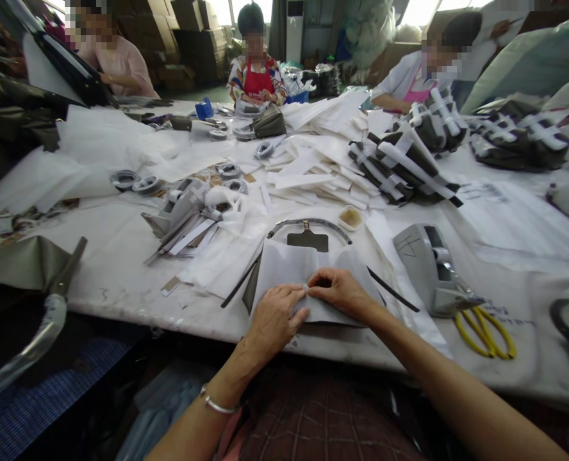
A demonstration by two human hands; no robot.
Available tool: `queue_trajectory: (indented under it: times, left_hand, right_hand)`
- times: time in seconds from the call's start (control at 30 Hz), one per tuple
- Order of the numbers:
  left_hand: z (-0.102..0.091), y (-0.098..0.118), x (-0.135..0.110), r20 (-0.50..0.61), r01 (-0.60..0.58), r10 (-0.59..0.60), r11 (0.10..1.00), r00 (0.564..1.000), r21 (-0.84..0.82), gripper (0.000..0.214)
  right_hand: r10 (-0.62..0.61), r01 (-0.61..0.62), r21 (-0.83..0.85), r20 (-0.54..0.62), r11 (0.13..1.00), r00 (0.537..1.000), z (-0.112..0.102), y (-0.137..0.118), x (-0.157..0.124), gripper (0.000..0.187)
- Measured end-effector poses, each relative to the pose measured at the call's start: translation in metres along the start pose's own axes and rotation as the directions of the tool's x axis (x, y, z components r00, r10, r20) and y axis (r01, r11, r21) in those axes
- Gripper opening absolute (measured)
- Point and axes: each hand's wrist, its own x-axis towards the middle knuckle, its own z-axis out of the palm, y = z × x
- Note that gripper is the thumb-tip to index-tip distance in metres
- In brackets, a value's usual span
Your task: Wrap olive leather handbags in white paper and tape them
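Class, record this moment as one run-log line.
left hand: pinches white sheet | right hand: pinches same sheet | sheet: wrapped over grey handbag | nearby: tape dispenser, yellow scissors

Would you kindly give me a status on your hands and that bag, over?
Left hand, right hand pinching white sheet at middle. Sheet covers grey bag, handle showing. Tape dispenser, yellow scissors to the right, apart.

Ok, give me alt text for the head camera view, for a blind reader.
Left hand and right hand pinch a white sheet over a grey bag on a table. A tape dispenser and yellow scissors lie to the right; three people sit opposite.
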Motion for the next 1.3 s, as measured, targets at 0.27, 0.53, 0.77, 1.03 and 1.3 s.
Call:
queue_trajectory:
  times: [0.27,0.53,0.77,1.03,1.3]
  left_hand:
    - [-0.028,0.019,0.019,0.233,0.007,-0.048,0.985,0.971,0.175,0.019]
    - [-0.012,0.025,0.051,0.103,0.075,-0.081,0.995,0.991,0.061,0.019]
    - [0.006,-0.007,0.043,0.013,0.109,-0.111,0.940,0.994,-0.324,0.014]
    - [0.006,-0.008,0.046,0.079,0.195,-0.178,0.901,0.981,-0.388,0.009]
    - [0.007,-0.006,0.044,0.078,0.185,-0.169,0.927,0.983,-0.327,0.006]
  right_hand:
    - [-0.257,0.259,-0.159,0.035,0.953,0.966,0.007,0.008,0.003,0.007]
    - [-0.266,0.275,-0.216,0.068,0.937,0.961,0.009,0.006,0.004,0.008]
    - [-0.050,0.043,0.077,0.082,0.996,0.995,-0.006,0.006,0.004,0.016]
    - [-0.052,0.049,0.062,0.051,0.997,0.997,-0.003,0.004,0.004,0.016]
    - [-0.076,0.077,-0.050,0.018,0.996,0.997,0.000,0.002,0.004,0.022]
